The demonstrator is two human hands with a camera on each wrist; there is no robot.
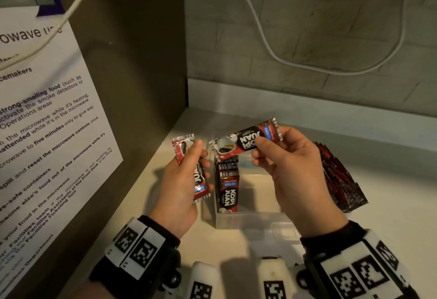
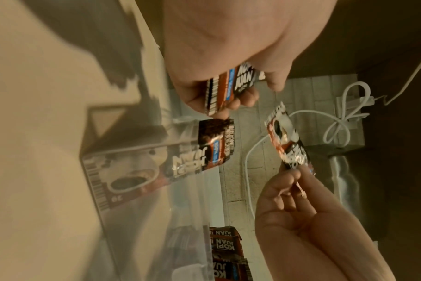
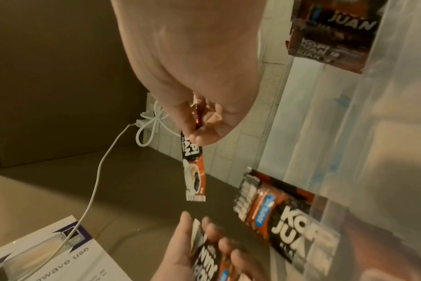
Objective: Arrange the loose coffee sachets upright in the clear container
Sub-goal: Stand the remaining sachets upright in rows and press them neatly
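In the head view my left hand [image 1: 202,159] grips a red-and-black coffee sachet [image 1: 189,147] upright, left of the clear container [image 1: 255,220]. My right hand [image 1: 257,150] pinches the end of a second sachet [image 1: 238,143], held level above the container's left end. Several sachets [image 1: 228,185] stand upright inside that end; the rest of the container looks bare. In the left wrist view my fingers [image 2: 243,98] curl round the held sachet [image 2: 228,89]. In the right wrist view the pinched sachet [image 3: 194,171] hangs from my right fingertips [image 3: 199,136].
A pile of loose sachets [image 1: 340,180] lies on the counter right of the container. A dark side panel with a printed microwave notice [image 1: 47,121] closes the left side. A white cable [image 1: 272,48] hangs on the tiled back wall, running to a plug block [image 2: 346,106].
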